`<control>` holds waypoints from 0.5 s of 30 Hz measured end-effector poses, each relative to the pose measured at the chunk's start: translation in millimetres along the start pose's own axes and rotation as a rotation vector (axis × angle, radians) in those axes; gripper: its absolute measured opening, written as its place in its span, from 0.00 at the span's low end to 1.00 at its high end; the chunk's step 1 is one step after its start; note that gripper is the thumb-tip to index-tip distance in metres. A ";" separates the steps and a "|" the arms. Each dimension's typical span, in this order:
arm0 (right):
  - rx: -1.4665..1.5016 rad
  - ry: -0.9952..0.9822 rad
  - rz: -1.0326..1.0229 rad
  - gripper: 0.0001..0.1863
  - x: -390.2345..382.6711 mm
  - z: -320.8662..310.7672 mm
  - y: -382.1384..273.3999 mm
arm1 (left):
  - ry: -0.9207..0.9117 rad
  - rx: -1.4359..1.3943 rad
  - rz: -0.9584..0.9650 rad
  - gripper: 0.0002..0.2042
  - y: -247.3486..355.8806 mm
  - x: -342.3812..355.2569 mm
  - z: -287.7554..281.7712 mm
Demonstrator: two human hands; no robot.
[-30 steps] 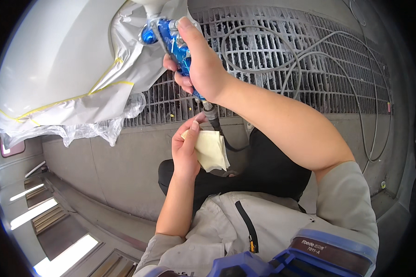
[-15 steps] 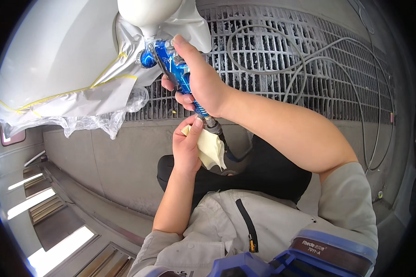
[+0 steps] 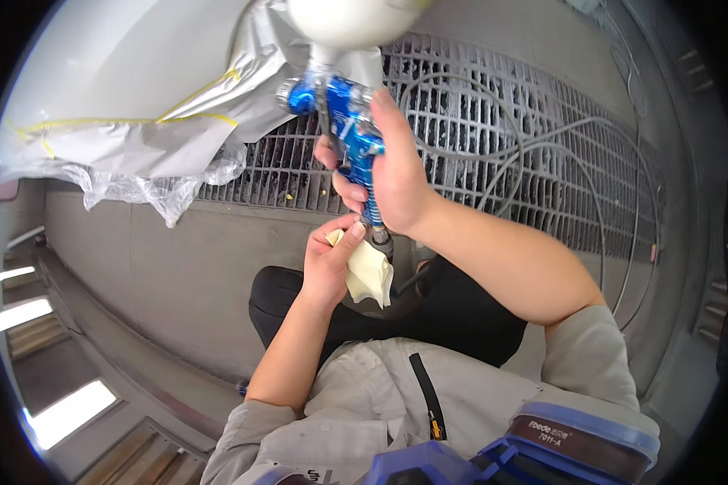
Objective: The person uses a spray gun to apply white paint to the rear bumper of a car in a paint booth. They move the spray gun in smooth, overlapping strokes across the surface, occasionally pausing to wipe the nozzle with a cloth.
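My right hand (image 3: 392,174) is wrapped round the grip of a blue spray gun (image 3: 350,113), its thumb along the back of the body. A white paint cup (image 3: 352,20) tops the gun, cut off by the upper edge. Below the grip, my left hand (image 3: 332,263) is closed on a pale yellow cloth (image 3: 370,275). Its fingertips are at the lower end of the gun's handle, beside the metal hose fitting (image 3: 382,238). A dark hose runs down from that fitting toward my legs.
At the left stands a pale, smooth curved panel (image 3: 129,65), edged with masking paper (image 3: 162,149), yellow tape and crumpled clear plastic film (image 3: 158,186). A metal floor grating (image 3: 477,105) stretches behind the gun. Grey hose (image 3: 522,153) lies looped over it at the right.
The spray gun and both hands appear a little further right and lower in the view, as the whole scene has shifted. Both hands keep their holds.
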State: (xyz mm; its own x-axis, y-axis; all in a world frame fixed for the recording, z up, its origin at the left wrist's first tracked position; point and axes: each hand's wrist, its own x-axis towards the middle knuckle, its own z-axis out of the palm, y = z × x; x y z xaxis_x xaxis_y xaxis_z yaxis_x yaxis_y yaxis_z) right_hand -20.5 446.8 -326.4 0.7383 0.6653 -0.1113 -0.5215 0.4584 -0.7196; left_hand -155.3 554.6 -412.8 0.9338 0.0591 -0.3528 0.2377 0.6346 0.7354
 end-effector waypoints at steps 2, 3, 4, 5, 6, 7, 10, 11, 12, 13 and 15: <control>-0.010 0.030 0.019 0.35 -3.6 2.4 3.3 | -0.019 0.009 0.021 0.09 -1.2 -2.9 -1.5; -0.001 -0.006 -0.003 0.35 -5.1 4.0 4.8 | -0.008 0.013 0.017 0.10 -1.4 -4.1 -1.4; -0.026 0.038 0.027 0.40 -5.5 6.2 6.3 | 0.011 0.018 0.006 0.10 -0.6 -5.9 -1.4; -0.058 0.059 0.053 0.41 -6.2 8.4 7.4 | 0.027 0.020 -0.003 0.10 -0.5 -7.6 -0.7; -0.051 0.048 0.041 0.42 -6.5 11.9 9.9 | 0.027 0.010 0.004 0.11 0.5 -8.7 -0.6; -0.078 0.109 0.052 0.43 -8.1 15.6 11.6 | 0.018 0.016 -0.010 0.10 3.3 -11.9 -2.5; -0.084 0.125 0.010 0.43 -10.1 31.3 20.4 | -0.002 0.044 0.047 0.10 12.4 -18.6 -11.2; -0.105 0.143 0.007 0.43 -9.0 36.7 22.2 | 0.013 0.044 0.060 0.10 14.5 -21.2 -12.4; -0.125 0.122 -0.012 0.43 -8.6 42.5 25.6 | 0.029 0.046 0.069 0.10 15.9 -24.0 -15.9; -0.145 0.144 -0.013 0.42 -7.0 48.6 29.3 | 0.025 0.038 0.092 0.10 17.8 -26.6 -19.7; -0.158 0.099 -0.034 0.42 -4.7 59.4 37.5 | 0.026 0.028 0.124 0.10 19.7 -34.6 -28.2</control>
State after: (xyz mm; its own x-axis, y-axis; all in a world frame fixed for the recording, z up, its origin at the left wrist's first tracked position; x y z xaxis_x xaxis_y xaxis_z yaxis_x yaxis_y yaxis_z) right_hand -68.9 495.9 -312.2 0.7970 0.5859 -0.1468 -0.4277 0.3758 -0.8221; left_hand -190.4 586.8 -402.4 0.9493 0.1561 -0.2728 0.1284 0.5996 0.7899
